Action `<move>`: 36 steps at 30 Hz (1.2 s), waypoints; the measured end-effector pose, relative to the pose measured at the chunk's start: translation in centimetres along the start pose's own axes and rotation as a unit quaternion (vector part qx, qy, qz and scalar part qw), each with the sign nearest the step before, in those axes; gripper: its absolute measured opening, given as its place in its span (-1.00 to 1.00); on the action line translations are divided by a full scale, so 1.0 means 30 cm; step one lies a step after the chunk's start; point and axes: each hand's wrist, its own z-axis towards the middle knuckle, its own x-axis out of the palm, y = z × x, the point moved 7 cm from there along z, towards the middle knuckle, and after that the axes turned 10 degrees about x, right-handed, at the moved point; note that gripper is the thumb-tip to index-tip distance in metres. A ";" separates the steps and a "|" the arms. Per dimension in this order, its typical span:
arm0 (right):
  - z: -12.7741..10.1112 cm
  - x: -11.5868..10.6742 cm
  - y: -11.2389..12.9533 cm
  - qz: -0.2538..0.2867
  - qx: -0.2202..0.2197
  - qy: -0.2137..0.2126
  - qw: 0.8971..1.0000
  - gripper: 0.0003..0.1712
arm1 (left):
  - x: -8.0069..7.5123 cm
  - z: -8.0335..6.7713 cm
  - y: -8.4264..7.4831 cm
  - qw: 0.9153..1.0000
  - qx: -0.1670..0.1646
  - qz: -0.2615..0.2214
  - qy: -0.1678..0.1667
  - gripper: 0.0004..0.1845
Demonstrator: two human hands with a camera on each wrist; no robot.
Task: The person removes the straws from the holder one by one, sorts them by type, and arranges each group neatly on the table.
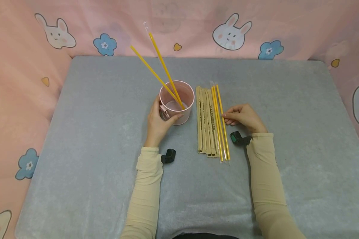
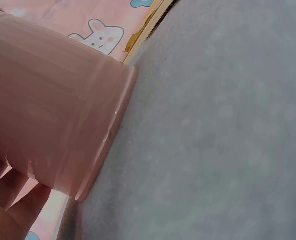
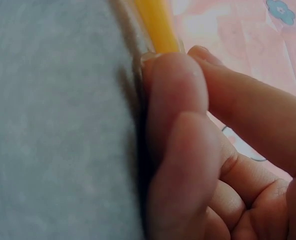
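Near the counter's centre: grey-covered counter carrying all items.
Left hand: fingers curled round the pink cup, which stands upright.
Cup contents: two yellow straws leaning toward the far edge.
Right hand: fingertips pinching a yellow wrapped straw, the rightmost of the straw row beside the cup.

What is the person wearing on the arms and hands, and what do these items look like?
Both arms wear long, pale cream sleeves reaching the wrists. The left hand and right hand are bare, with no gloves or rings visible. A small black camera device sits at each wrist; the right one shows a green tint.
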 end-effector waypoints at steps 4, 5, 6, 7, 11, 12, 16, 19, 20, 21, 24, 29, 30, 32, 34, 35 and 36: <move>-0.001 0.001 0.001 0.000 0.001 0.000 1.000 -0.63 | 0.000 0.000 0.000 1.000 0.001 0.000 0.000 -0.03; -0.001 0.001 0.002 0.000 0.001 0.000 1.000 -0.63 | 0.000 0.000 0.000 1.000 0.002 0.000 0.000 -0.04; -0.001 0.000 0.001 -0.001 0.001 0.000 1.000 -0.63 | 0.000 -0.001 0.000 1.000 0.001 0.002 0.001 -0.04; -0.001 0.001 0.002 -0.001 0.001 0.000 1.000 -0.63 | -0.001 -0.001 0.001 1.000 0.001 0.003 0.001 -0.04; 0.001 -0.005 0.005 0.013 -0.006 -0.007 1.000 -0.63 | -0.003 -0.001 0.004 1.000 -0.001 0.009 0.001 -0.02; 0.001 -0.008 0.005 0.020 -0.009 -0.010 1.000 -0.63 | -0.003 -0.001 0.005 1.000 -0.001 0.011 0.001 -0.02; 0.002 -0.018 0.005 0.047 -0.019 -0.023 0.998 -0.66 | -0.003 0.002 0.006 1.000 0.000 0.009 0.002 -0.03; 0.003 -0.023 0.002 0.059 -0.019 -0.034 0.997 -0.70 | -0.003 0.002 0.007 1.000 -0.001 0.010 0.003 -0.03; 0.003 -0.025 0.002 0.062 -0.019 -0.040 0.997 -0.72 | -0.003 0.002 0.006 1.000 -0.002 0.010 0.003 -0.03; 0.003 -0.027 0.001 0.063 -0.019 -0.047 0.997 -0.73 | -0.003 0.002 0.006 1.000 -0.003 0.012 0.003 -0.03; -0.005 -0.032 0.008 0.061 -0.022 -0.065 0.996 -0.73 | -0.004 0.002 0.004 1.000 -0.002 0.014 0.006 -0.04; -0.033 -0.037 0.042 0.042 -0.040 -0.088 0.994 -0.71 | -0.001 0.003 0.002 1.000 -0.004 0.019 0.014 -0.03; -0.038 -0.037 0.053 0.039 -0.045 -0.093 0.994 -0.72 | 0.000 0.003 0.001 1.000 -0.005 0.019 0.016 -0.02; -0.048 -0.039 0.078 0.038 -0.056 -0.104 0.992 -0.72 | 0.000 0.003 0.002 1.000 -0.008 0.020 0.016 -0.01; -0.057 -0.038 0.109 0.042 -0.068 -0.114 0.990 -0.73 | -0.001 0.004 0.003 1.000 -0.010 0.021 0.015 0.00; -0.061 -0.038 0.127 0.044 -0.075 -0.120 0.989 -0.73 | -0.002 0.004 0.003 1.000 -0.011 0.021 0.014 0.00; -0.066 -0.037 0.147 0.044 -0.085 -0.124 0.988 -0.74 | -0.004 0.003 0.003 1.000 -0.010 0.022 0.013 0.00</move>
